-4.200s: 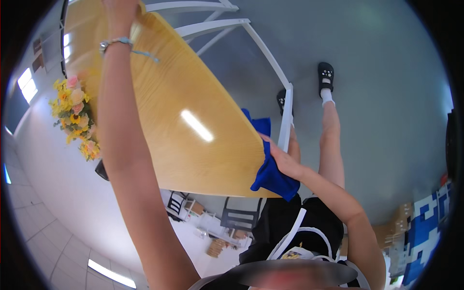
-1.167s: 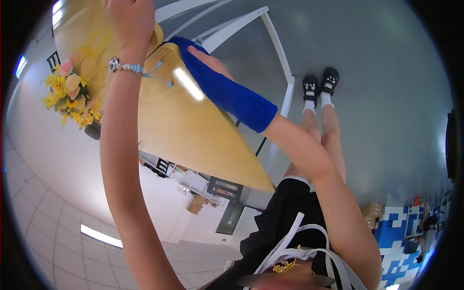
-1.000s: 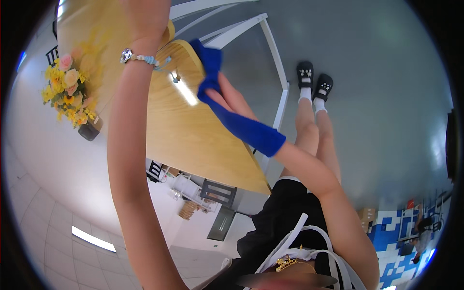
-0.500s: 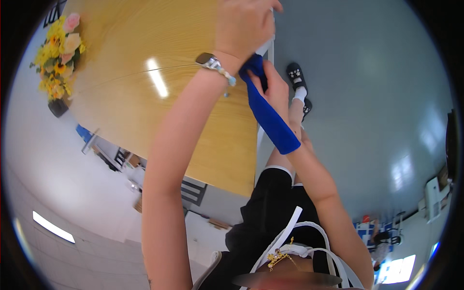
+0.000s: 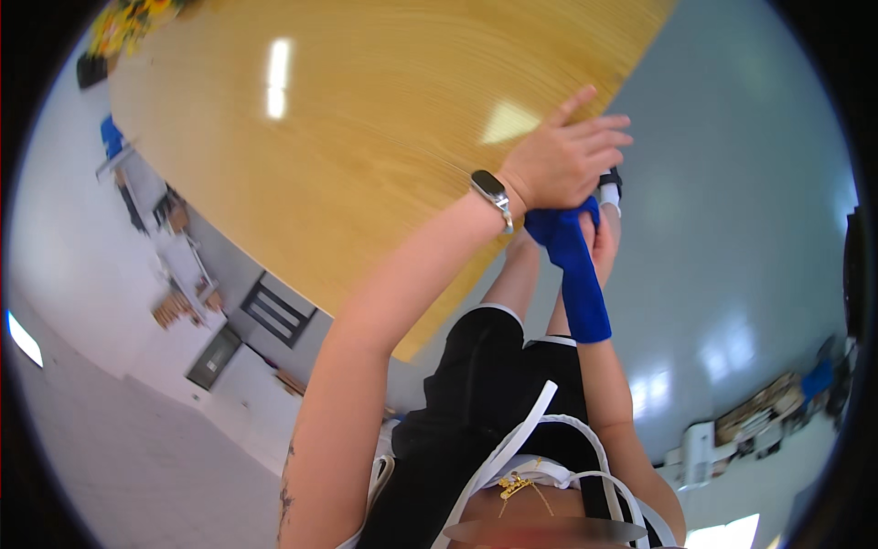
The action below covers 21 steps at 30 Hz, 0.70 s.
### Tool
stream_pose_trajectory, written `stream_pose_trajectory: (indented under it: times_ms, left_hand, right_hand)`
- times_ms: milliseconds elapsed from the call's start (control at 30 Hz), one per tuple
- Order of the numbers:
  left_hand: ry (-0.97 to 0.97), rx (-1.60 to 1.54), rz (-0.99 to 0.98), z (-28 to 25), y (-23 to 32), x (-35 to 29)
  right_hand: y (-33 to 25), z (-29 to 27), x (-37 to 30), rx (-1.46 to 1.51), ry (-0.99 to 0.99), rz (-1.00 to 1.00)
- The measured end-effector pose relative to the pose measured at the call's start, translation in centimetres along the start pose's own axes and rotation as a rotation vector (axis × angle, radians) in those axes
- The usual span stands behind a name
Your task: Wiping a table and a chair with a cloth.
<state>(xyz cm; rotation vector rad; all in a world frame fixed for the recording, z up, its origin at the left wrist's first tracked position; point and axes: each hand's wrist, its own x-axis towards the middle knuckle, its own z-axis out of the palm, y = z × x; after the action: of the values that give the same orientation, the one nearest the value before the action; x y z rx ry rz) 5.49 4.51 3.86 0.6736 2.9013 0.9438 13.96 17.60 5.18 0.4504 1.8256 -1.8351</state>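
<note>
My left hand [image 5: 560, 165], with a watch [image 5: 488, 187] on its wrist, is open with fingers stretched out over the table edge. Just below its palm and wrist lies the upper end of a long, narrow blue cloth [image 5: 583, 288]; whether the palm touches it I cannot tell. My right hand [image 5: 600, 245] is partly hidden behind the cloth and closed on its upper part. From there the cloth hangs back along my right forearm, its straight end near the middle of that forearm.
A large wooden table [image 5: 366, 183] fills the middle and left. A vase of flowers [image 5: 128, 27] stands at its far left end. A dark slatted chair [image 5: 277, 309] is beside the near left edge. Grey floor [image 5: 732, 183] stretches to the right, with a white appliance [image 5: 698, 455] at lower right.
Both hands have moved right and nearer to me with the blue cloth. My left fingers, cut off at the top before, now show spread. The view has turned, shifting the table and flowers.
</note>
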Motion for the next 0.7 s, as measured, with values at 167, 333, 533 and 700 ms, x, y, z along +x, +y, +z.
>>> stream_pose_trajectory:
  times_ms: [167, 333, 533, 700]
  left_hand:
    - [0.095, -0.121, -0.031, -0.5, 0.4, 0.5]
    - [0.245, -0.441, -0.097, 0.0, 0.9, 0.6]
    - [0.696, -0.899, -0.3, -1.4, 3.2, 1.5]
    - [1.072, -0.415, -0.689, -3.0, 11.2, -5.5]
  right_hand:
    - [-2.8, -3.2, 1.8, 0.048, -0.01, 0.057]
    - [-7.6, -5.5, 6.0, -0.12, -0.077, -0.11]
    - [-11.1, 0.7, 9.4, -0.194, -0.406, -0.271]
    - [-14.7, 6.5, 7.8, -0.413, -0.857, -0.346]
